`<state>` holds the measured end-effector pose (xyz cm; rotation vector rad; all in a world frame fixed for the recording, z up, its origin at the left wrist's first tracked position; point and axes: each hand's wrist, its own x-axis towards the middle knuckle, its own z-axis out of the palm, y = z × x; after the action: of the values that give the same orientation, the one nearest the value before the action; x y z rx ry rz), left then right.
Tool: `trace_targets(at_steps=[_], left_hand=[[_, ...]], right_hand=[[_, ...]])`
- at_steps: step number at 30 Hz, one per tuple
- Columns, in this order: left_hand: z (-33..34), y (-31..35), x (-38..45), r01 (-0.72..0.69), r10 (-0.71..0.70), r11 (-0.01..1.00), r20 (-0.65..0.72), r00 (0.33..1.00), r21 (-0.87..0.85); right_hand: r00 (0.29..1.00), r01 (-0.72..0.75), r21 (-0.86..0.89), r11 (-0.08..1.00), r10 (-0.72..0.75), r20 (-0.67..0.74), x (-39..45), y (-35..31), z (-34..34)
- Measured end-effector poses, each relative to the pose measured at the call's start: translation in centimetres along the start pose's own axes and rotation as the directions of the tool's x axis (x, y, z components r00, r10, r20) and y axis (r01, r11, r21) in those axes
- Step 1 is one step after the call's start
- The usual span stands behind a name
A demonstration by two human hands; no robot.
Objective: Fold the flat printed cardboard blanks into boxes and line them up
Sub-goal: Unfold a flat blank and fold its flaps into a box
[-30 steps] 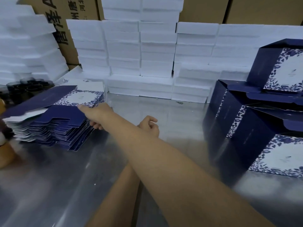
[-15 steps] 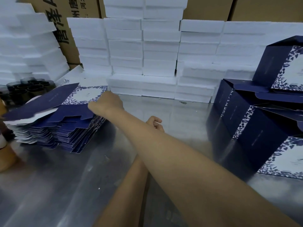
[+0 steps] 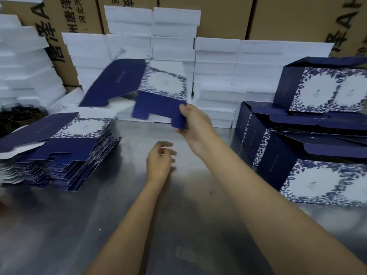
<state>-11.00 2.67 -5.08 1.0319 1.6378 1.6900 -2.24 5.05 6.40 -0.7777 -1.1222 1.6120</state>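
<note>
Blank (image 3: 137,86) lifted off stack (image 3: 59,147) | right hand (image 3: 195,124) pinches flap | long axis leftward-up

A steel tabletop (image 3: 123,225) fills the lower view. White foam slabs (image 3: 216,62) stand stacked along its far edge from 10 to 1 o'clock, with another leaning stack (image 3: 21,62) at 9 o'clock. Brown cartons (image 3: 288,16) with black printed characters rise behind. Dark round cups (image 3: 17,114) sit at 9 o'clock.
</note>
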Motion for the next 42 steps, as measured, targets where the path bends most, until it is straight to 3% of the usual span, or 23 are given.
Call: trace_targets(at_steps=[3,8,11,13,15,19,21,25,29,31,34,37,39,42], left_hand=[[-0.8,0.4,-0.5,0.017,-0.024,0.984,-0.04,0.999,-0.178],[-1.1,2.0,-2.3,0.086,-0.074,0.911,0.046,0.996,-0.402],[-2.0,1.2,-3.1,0.272,-0.076,0.768,0.34,0.937,-0.58],[-2.5,0.9,-3.6,0.34,-0.031,0.781,0.512,0.859,-0.523],[-2.0,0.9,-3.8,0.281,-0.022,0.841,0.489,0.872,-0.463],[-0.1,1.4,-4.3,0.11,-0.037,0.886,0.169,0.985,-0.451],[0.8,1.6,-5.0,-0.089,0.102,0.969,0.046,0.994,-0.232],[1.7,2.0,-6.8,-0.458,0.437,0.883,0.182,0.881,0.1],[2.0,1.5,-7.7,-0.59,0.492,0.763,0.355,0.795,0.264],[1.8,1.1,-7.5,-0.568,0.409,0.757,0.444,0.797,0.323],[1.1,0.8,-6.7,-0.427,0.203,0.831,0.52,0.83,0.358],[0.6,0.5,-5.4,-0.293,0.213,0.899,0.262,0.941,0.324],[-0.1,0.4,-4.4,-0.181,0.156,0.944,0.107,0.982,0.278],[-1.7,0.4,-3.5,0.073,-0.083,0.992,0.099,0.992,0.107]], right_hand=[[0.993,0.008,0.009,1.0,-0.007,-0.114,-2.5,-0.1,-5.8],[0.962,-0.077,-0.002,0.997,0.074,-0.262,-6.8,3.1,-12.7],[0.955,-0.119,0.063,0.991,0.131,-0.267,-8.6,4.8,-14.5],[0.95,-0.125,0.118,0.985,0.154,-0.271,-9.0,4.9,-15.0],[0.952,-0.126,0.163,0.979,0.165,-0.257,-9.1,4.7,-15.2],[0.97,-0.121,0.13,0.984,0.145,-0.196,-9.1,4.9,-15.5],[0.974,-0.136,0.052,0.989,0.143,-0.178,-8.8,5.0,-15.6],[0.974,-0.167,0.089,0.982,0.178,-0.139,-8.5,4.3,-15.7],[0.982,-0.188,0.217,0.958,0.19,0.012,-8.4,3.4,-16.7],[0.976,-0.211,0.217,0.953,0.218,-0.01,-8.3,3.5,-17.2],[0.961,-0.24,0.162,0.957,0.258,-0.096,-8.2,3.7,-17.9],[0.963,-0.25,0.113,0.962,0.259,-0.077,-8.4,4.0,-18.4],[0.962,-0.264,0.083,0.961,0.269,-0.054,-8.7,4.1,-18.7],[0.957,-0.289,0.09,0.953,0.291,-0.013,-8.9,4.2,-19.0]])
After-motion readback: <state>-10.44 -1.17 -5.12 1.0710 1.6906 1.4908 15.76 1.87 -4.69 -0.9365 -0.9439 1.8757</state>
